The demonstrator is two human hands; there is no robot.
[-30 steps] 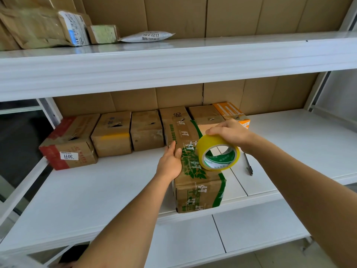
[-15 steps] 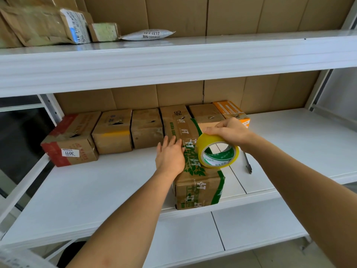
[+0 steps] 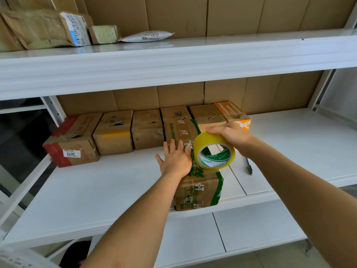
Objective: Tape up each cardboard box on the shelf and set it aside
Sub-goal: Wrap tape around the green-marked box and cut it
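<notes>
Since a second ago, the left hand (image 3: 176, 160) has let go of the box side and now lies flat, fingers straight and spread, on the long brown cardboard box with green print (image 3: 197, 188). At its 3 o'clock, the right hand (image 3: 230, 135) grips the yellow tape roll (image 3: 214, 151) on the box top, by the white shelf (image 3: 96, 190) front edge.

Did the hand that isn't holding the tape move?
Yes. The left hand slid away from the person along the top of the green-printed box, from gripping its edge to lying flat, fingers toward the back row of boxes.
</notes>
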